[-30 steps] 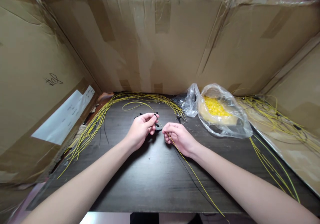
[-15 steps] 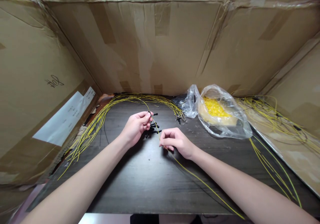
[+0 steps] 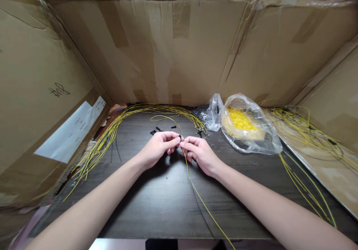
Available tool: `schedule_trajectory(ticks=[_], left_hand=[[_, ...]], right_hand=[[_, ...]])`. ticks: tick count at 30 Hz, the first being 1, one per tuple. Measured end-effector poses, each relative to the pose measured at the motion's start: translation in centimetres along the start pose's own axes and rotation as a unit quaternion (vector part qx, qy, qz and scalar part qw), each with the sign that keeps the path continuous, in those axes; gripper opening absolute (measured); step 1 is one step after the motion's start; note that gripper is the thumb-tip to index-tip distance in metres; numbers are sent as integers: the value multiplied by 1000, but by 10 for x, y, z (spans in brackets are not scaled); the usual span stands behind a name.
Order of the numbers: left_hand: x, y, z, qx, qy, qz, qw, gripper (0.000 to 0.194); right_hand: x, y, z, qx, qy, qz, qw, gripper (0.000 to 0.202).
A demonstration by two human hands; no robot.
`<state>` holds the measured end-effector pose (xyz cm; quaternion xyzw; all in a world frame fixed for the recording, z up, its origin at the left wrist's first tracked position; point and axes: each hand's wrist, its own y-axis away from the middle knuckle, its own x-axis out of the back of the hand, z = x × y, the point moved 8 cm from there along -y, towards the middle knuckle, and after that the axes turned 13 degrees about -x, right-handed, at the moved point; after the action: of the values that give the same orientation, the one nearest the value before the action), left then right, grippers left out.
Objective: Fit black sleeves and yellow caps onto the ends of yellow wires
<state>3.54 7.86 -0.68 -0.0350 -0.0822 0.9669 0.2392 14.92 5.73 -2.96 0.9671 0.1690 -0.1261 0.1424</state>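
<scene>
Inward goes the left hand (image 3: 160,147), sliding right since half a second ago, while the right hand (image 3: 200,153) has pushed forward to meet it, and the gap between their fingertips is all but gone! Far left, a thick, arching bundle of thin yellow wires (image 3: 112,140) sweeps over the dark wood-grain table (image 3: 134,212). Next, the left forearm angles up and inward, thumb and forefinger pinched closed on a small black piece (image 3: 179,136), other fingers curled under. Loose black tubular parts (image 3: 159,130) lie just beyond its knuckles. Dead centre, a single thin yellow wire (image 3: 195,188) loops behind the fingers, meets the black piece and trails to the near edge; whether it passes through, one cannot tell. Right hand mirrors left, thumb and forefinger closed on that wire, right beside the piece. Farther right sits a clear plastic bag of bright yellow bits (image 3: 243,119), well apart from both hands.
</scene>
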Motion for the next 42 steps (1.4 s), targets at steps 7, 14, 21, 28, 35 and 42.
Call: schedule_trajectory(ticks=[7, 14, 21, 28, 35, 42], left_hand=[[0, -1, 0, -11, 5, 20, 1000, 26], [13, -3, -3, 4, 53, 95, 994, 29], [30, -6, -1, -10, 80, 136, 987, 27], [29, -6, 0, -5, 83, 129, 988, 28], [15, -2, -2, -3, 66, 95, 993, 30], [1, 1, -4, -10, 50, 50, 997, 23]], right_hand=[[-2, -1, 1, -4, -5, -10, 1000, 25], [-3, 0, -7, 37, 110, 0, 993, 21], [-18, 9, -4, 72, 257, -71, 961, 11], [-25, 16, -7, 88, 327, -107, 935, 18], [-1, 7, -24, 117, 194, 33, 973, 25], [1, 7, -27, 115, 156, 48, 980, 23]])
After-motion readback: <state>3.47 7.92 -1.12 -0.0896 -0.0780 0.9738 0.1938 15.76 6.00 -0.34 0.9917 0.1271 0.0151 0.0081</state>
